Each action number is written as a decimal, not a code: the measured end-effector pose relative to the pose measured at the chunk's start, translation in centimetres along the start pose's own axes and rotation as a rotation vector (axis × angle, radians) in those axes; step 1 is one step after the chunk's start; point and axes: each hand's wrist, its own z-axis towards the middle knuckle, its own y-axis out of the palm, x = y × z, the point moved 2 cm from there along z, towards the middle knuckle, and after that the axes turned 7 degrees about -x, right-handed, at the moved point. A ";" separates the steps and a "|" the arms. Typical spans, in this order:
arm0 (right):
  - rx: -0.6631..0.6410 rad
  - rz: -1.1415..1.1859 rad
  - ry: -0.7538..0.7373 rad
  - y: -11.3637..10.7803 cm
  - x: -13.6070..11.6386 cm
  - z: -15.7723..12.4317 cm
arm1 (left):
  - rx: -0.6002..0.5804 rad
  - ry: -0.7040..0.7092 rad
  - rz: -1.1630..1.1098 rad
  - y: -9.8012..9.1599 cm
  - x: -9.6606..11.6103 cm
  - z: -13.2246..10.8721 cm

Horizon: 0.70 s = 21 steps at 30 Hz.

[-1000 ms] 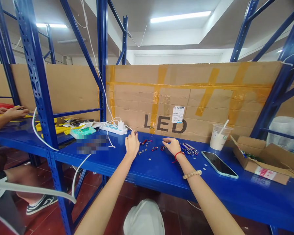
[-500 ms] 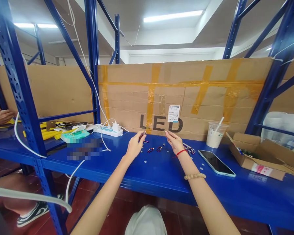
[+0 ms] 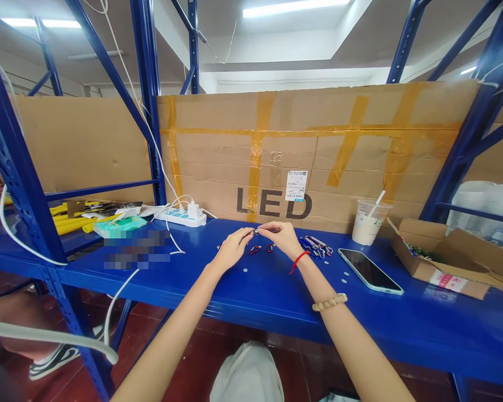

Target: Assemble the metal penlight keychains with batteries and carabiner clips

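- Centre: left hand pinches a small dark piece.
- Right hand: fingertips nearly together beside it; grip unclear.
- Red clips lie just below.

Blue shelf with carabiners, phone (face-up), cup.

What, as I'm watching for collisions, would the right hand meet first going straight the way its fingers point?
The right hand would likely meet the small piece in the left hand, then that hand itself; whether it touches the piece now is unclear.
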 end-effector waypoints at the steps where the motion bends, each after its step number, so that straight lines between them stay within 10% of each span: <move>1: -0.003 -0.009 0.002 0.0 0.1 0.0 | 0.005 0.006 0.015 0.0 0.0 -0.1; 21: -0.108 0.013 0.190 0.6 1.9 -0.8 | -0.094 0.079 0.213 0.8 -0.3 -0.8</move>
